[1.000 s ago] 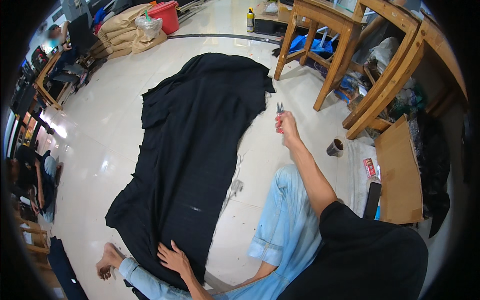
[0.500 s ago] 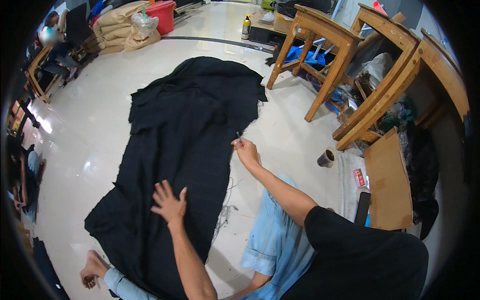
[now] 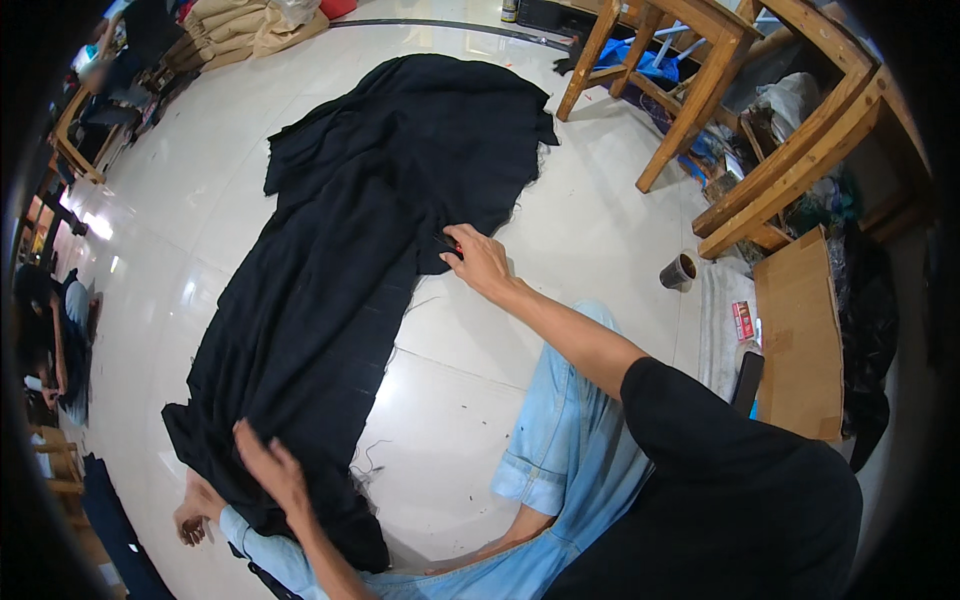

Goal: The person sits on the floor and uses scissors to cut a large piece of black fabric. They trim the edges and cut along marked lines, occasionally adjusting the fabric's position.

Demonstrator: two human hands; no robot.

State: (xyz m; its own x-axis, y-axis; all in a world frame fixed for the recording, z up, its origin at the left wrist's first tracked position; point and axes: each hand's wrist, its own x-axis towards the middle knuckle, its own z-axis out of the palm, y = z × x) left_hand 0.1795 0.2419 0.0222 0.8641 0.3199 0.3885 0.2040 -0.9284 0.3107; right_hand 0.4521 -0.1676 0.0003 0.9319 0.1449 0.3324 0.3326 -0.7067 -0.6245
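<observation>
A long piece of black cloth [image 3: 310, 270] with frayed edges lies rumpled on the floor in front of me. My left hand [image 3: 272, 468] is at its near end, slightly blurred, with the fingers stretched out and holding nothing. Farther up, at the cloth's right edge, my right hand [image 3: 480, 262] is closed on a small dark tool with a red part [image 3: 458, 247]. The fingers cover most of this tool, so its exact kind does not show.
Wooden stools [image 3: 700, 95] stand at the right, near a dark cup [image 3: 678, 271] and a flattened cardboard piece [image 3: 798, 340]. Tan sacks [image 3: 235, 32] are stacked at the back left. Other people [image 3: 62, 340] sit at the far left. Loose threads [image 3: 368, 465] lie beside the cloth.
The cloth has shifted toward the left and its right edge is bunched near my right hand. My left hand moved left and nearer to me. My right hand moved slightly left and farther up the frame.
</observation>
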